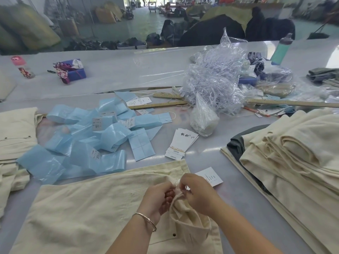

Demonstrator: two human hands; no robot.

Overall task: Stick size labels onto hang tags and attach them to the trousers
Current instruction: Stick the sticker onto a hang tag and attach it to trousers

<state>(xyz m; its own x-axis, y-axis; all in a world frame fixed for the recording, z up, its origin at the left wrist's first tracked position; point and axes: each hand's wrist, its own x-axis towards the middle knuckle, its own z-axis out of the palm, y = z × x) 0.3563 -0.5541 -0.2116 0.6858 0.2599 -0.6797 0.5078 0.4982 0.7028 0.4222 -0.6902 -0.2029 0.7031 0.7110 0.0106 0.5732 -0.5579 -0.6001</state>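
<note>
Head view: I look down on a grey table spread with cloth and paper.
Trousers: a cream pair lies flat right below me, its waist bunched up between my hands.
Left hand: my left hand, a bangle on its wrist, curls its fingers round the gathered fabric and grips it.
Right hand: my right hand pinches a small bit at the same bunch, fingertips pressed together; I cannot tell whether it is string or cloth.
Hang tag: one white tag lies on the table just beyond my right hand, partly hidden by it.
Tag stack: a fanned stack of white tags sits farther out, near the middle.
Label strips: a heap of blue backing strips, some bearing white size labels, covers the left middle.
Folded pile: more cream trousers are stacked at the right.
Rulers: wooden rulers lie beyond the strips.
Plastic bag: a crumpled clear bag stands behind them.
Bottle: a green bottle stands far right.
</note>
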